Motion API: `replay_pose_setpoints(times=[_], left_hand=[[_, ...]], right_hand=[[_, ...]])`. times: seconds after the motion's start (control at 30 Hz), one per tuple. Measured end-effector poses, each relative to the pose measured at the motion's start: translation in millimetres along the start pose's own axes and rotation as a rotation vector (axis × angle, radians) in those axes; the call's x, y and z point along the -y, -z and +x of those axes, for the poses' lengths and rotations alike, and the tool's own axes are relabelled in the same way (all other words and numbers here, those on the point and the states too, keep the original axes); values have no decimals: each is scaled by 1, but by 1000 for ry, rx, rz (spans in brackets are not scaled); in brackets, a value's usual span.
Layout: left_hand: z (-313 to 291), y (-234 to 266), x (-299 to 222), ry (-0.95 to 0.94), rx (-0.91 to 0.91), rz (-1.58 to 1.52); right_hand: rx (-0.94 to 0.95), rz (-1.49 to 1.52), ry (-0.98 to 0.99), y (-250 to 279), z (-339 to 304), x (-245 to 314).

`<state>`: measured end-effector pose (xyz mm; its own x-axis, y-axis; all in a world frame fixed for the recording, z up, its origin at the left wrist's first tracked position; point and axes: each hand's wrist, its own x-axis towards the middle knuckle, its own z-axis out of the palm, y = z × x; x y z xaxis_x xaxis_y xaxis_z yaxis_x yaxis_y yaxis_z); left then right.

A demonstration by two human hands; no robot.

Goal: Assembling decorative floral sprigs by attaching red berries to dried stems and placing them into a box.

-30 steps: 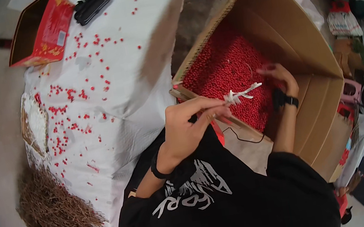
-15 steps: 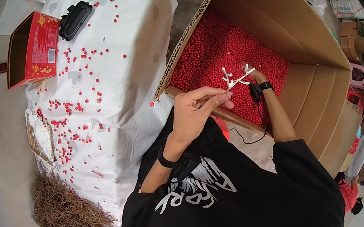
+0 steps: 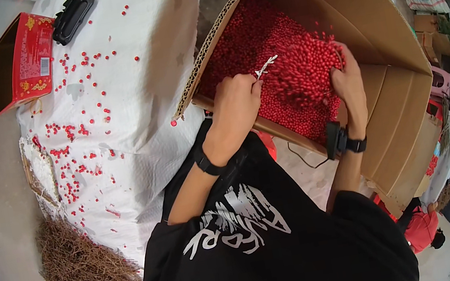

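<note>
My left hand (image 3: 236, 106) is closed over the near left edge of the cardboard box (image 3: 379, 13), pinching a thin white branched twig (image 3: 266, 66) that points up and right from the fingers. Inside the box, my right hand (image 3: 350, 81) curls round the right side of a raised, motion-blurred clump of red berries (image 3: 305, 67). Whether stems run through that clump is hidden. Below and left of it, loose red berries (image 3: 232, 44) cover the box's bottom. A black band circles each wrist, and a small black device (image 3: 334, 140) with a cable sits at the right one.
Left of the box, a white-covered table (image 3: 137, 149) bears scattered red berries, a red carton (image 3: 30, 60) and a black case (image 3: 73, 17). Brown dry twigs (image 3: 82, 265) are heaped at its near left corner. At the lower right is a person in red (image 3: 421, 229).
My right hand has come up from among the berries, with a clump raised beside its fingers. My left hand has turned and shifted left, still pinching the white twig.
</note>
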<state>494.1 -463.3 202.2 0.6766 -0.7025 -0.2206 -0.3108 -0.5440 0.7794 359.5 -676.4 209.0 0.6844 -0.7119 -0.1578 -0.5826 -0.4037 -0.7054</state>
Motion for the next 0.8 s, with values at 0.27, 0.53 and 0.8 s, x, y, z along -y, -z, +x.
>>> replay_pose_setpoints(times=[0.27, 0.53, 0.8], left_hand=[[9, -28, 18, -168, -65, -46], [-4, 0, 8, -225, -24, -161], [1, -7, 21, -301, -72, 23]], right_hand=[[-354, -445, 178, -4, -24, 86], [-146, -273, 227, -42, 73, -93], [283, -11, 337, -112, 77, -184]])
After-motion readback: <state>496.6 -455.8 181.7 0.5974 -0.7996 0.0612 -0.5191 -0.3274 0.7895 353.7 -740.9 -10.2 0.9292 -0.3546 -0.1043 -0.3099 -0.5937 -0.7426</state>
